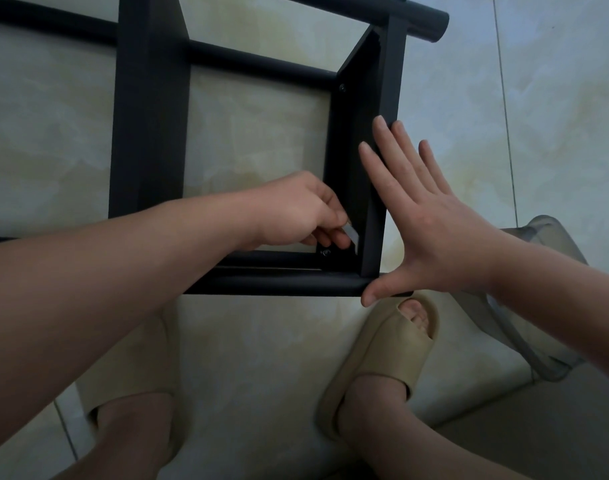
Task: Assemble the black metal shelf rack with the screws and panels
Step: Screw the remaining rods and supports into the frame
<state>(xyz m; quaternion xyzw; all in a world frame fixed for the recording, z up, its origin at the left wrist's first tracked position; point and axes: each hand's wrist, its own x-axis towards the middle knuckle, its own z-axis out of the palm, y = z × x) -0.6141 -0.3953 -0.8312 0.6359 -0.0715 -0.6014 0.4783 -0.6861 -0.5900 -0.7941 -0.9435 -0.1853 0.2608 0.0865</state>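
The black metal shelf rack [150, 109] lies on its side on the tiled floor, its round tubes running left to right. My left hand [296, 211] reaches inside the frame and pinches a small silver tool [456, 234] right above a screw [326, 252] at the lower corner of the right black panel [356, 133]. A second screw [342, 87] sits higher on that panel. My right hand [424, 216] lies flat with straight fingers against the panel's outer face, the thumb touching the front tube [278, 285].
My two feet in beige slippers [382, 362] stand on the floor just below the rack. A grey transparent container [545, 299] lies at the right. A thick black tube end [434, 24] juts out at the top right.
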